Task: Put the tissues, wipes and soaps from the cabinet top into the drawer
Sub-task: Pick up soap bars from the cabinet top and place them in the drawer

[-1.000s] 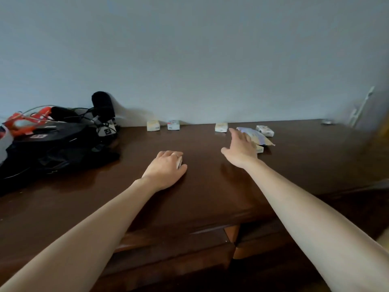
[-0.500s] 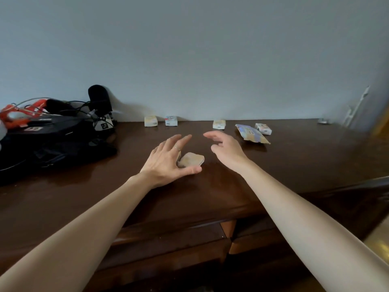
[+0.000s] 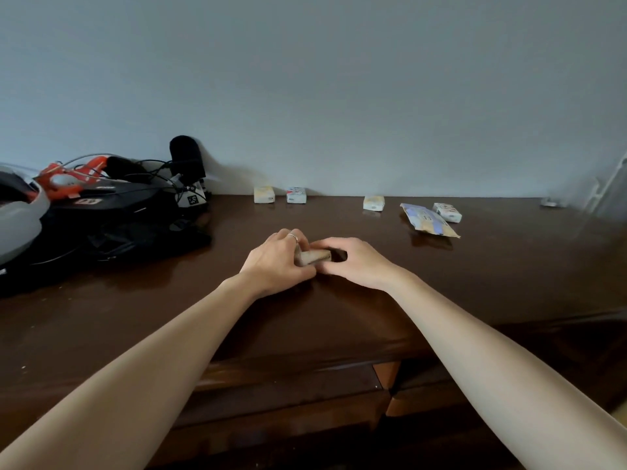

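Note:
A small beige packet (image 3: pixel 314 257) sits in the middle of the dark wooden cabinet top (image 3: pixel 475 273), pinched between both hands. My left hand (image 3: pixel 276 262) grips its left end and my right hand (image 3: pixel 356 262) holds its right end. Along the wall lie small soap boxes: a yellowish soap box (image 3: pixel 264 194), a white and red soap box (image 3: pixel 296 195), and a third soap box (image 3: pixel 373 203). Further right a flat blue and yellow wipes pack (image 3: pixel 428 220) lies beside another white box (image 3: pixel 447 212). Drawer fronts (image 3: pixel 288 395) show below the cabinet edge.
A pile of black gear (image 3: pixel 112 218) with cables, a black microphone (image 3: pixel 187 156) and orange parts (image 3: pixel 68 178) fills the left end of the cabinet top. A small metal object (image 3: pixel 550 202) lies at the far right by the wall.
My right hand came back from the wipes pack to the middle. My left hand uncovered the beige packet, and both hands have closed on it.

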Demonstrator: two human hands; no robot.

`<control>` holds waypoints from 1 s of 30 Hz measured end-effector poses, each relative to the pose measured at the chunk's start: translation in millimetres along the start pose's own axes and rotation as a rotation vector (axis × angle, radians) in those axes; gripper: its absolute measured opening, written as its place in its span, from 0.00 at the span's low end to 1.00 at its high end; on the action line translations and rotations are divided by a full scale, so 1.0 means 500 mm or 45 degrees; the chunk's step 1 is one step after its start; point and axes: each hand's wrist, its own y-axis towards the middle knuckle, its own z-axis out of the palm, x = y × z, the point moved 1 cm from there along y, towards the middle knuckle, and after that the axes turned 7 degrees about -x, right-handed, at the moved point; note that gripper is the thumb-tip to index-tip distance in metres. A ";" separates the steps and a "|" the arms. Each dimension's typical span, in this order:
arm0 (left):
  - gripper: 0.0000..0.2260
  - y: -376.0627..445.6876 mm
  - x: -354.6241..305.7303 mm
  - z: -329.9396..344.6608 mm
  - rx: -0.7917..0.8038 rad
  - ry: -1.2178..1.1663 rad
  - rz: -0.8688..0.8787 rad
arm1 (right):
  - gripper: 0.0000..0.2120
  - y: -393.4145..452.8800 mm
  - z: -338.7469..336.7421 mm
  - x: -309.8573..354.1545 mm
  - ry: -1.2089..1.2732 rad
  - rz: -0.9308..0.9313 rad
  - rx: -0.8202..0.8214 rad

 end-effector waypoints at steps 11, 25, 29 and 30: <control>0.15 -0.052 0.120 -0.098 -0.273 0.275 -0.186 | 0.23 0.106 0.026 0.053 -0.115 0.177 -0.080; 0.16 0.025 0.255 -0.099 -0.091 0.326 0.003 | 0.52 0.495 0.166 0.087 -0.514 0.564 -0.129; 0.20 0.041 0.258 -0.092 -0.075 0.343 0.021 | 0.52 0.585 0.194 0.073 -0.516 0.785 -0.199; 0.21 0.043 0.258 -0.091 -0.068 0.338 0.025 | 0.48 0.601 0.205 0.070 -0.539 0.789 -0.246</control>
